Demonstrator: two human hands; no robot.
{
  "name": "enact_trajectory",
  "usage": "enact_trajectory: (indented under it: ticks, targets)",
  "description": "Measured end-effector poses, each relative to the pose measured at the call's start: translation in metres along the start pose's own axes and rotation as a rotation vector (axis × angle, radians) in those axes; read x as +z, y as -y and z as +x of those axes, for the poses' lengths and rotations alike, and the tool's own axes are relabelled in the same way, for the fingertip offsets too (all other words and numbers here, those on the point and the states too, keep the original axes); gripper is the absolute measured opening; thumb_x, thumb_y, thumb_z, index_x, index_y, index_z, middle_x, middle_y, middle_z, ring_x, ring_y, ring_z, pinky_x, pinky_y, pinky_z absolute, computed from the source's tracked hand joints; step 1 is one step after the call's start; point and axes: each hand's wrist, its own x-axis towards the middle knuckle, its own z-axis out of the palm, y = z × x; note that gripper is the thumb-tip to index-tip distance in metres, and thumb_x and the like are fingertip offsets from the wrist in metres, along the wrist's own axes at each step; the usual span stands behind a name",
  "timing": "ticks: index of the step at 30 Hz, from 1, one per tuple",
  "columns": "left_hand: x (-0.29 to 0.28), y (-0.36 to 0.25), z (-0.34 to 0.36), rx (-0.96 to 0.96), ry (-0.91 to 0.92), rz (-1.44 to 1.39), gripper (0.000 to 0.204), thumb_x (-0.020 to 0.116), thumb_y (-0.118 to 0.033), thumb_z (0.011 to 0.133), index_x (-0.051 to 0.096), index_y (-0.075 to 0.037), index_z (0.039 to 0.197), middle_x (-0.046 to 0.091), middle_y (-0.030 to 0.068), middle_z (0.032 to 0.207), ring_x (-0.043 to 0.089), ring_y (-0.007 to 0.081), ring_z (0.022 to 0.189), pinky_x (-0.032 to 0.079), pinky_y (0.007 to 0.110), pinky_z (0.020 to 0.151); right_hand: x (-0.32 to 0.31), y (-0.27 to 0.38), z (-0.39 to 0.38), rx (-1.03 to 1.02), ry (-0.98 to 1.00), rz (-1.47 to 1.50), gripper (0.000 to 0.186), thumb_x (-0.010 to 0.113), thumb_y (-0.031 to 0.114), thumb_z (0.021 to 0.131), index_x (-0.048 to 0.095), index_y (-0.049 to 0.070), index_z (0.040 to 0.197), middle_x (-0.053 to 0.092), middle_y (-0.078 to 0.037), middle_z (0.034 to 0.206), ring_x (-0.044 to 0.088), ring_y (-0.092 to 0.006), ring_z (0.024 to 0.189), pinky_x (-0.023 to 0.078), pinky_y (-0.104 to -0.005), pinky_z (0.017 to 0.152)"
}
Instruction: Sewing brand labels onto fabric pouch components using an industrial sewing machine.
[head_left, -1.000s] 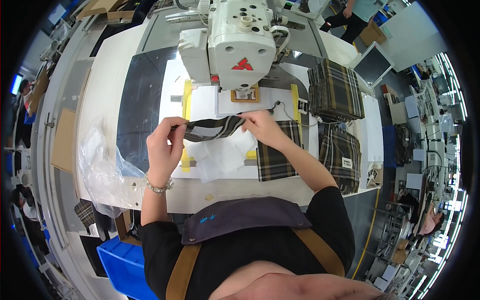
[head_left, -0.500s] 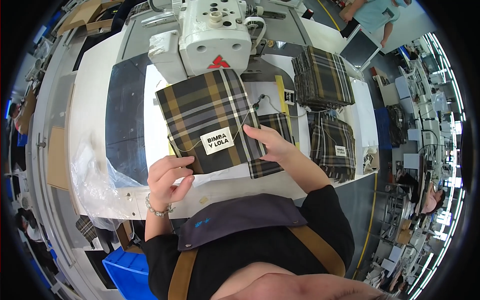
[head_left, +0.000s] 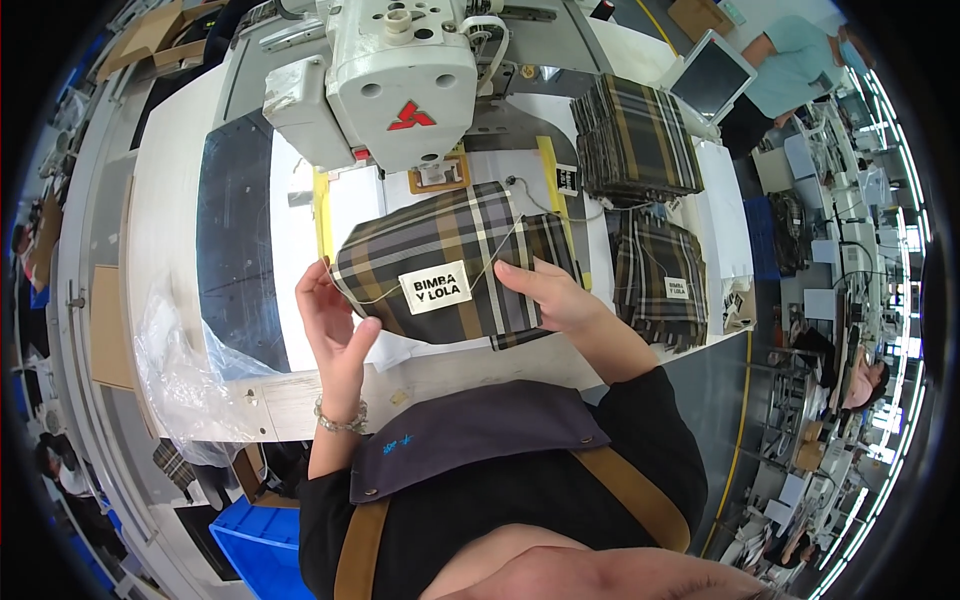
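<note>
A dark plaid fabric panel (head_left: 400, 240) with brown and white stripes lies bowed between my two hands. Sewn or laid on its front is a white label (head_left: 436, 288), and pale thread runs from it to both sides. My right hand (head_left: 555, 296) pinches the panel's right edge, thumb on top, the fingers mostly hidden beneath. At the opposite edge, my left hand (head_left: 335, 325) curls round the cloth, with the thumb by the near corner. Just beyond the panel stands a white sewing machine head (head_left: 400, 90), above a brown clamp frame (head_left: 438, 175).
Stacked plaid panels (head_left: 640, 135) stand at the far right; a labelled pile (head_left: 660, 275) lies nearer. Clear plastic film (head_left: 185, 350) hangs over the table's left side. A blue crate (head_left: 260, 545) sits below. A person in light blue (head_left: 795, 70) stands beyond a screen (head_left: 712, 75).
The panel's far edge has come down toward me, away from the machine, uncovering the clamp frame. My left hand has shifted from the near edge up along the left edge.
</note>
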Motion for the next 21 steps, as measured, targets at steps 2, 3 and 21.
enact_trajectory:
  ticks: [2,3,21]
  targets:
    - [-0.003,-0.001,0.001,-0.196,0.067,-0.178,0.086,0.078,-0.029,0.079,0.031,-0.001,0.145,0.053,0.0105,0.130,0.053,0.0190,0.118,0.042,0.032,0.100,-0.001,-0.001,0.000,-0.014,0.026,0.002,0.053,0.053,0.031,0.102,0.039,0.000,0.142,0.053,-0.010,0.135,0.055,-0.0168,0.120,0.047,-0.0313,0.098]
    - [-0.004,-0.002,0.001,-0.296,0.097,-0.264,0.087,0.078,-0.029,0.079,0.031,-0.001,0.146,0.053,0.0109,0.131,0.053,0.0193,0.121,0.041,0.032,0.102,-0.002,-0.002,-0.001,-0.014,0.030,-0.002,0.053,0.053,0.031,0.102,0.039,-0.001,0.142,0.053,-0.010,0.135,0.055,-0.0168,0.120,0.047,-0.0313,0.098]
    - [0.029,-0.022,0.004,-0.249,0.181,-0.105,0.062,0.070,0.005,0.081,0.041,0.005,0.135,0.063,0.0109,0.118,0.062,0.0147,0.106,0.050,0.027,0.091,-0.024,-0.019,-0.015,-0.042,-0.016,0.121,0.043,0.050,0.024,0.102,0.045,0.000,0.137,0.059,-0.009,0.128,0.060,-0.0149,0.112,0.052,-0.0308,0.093]
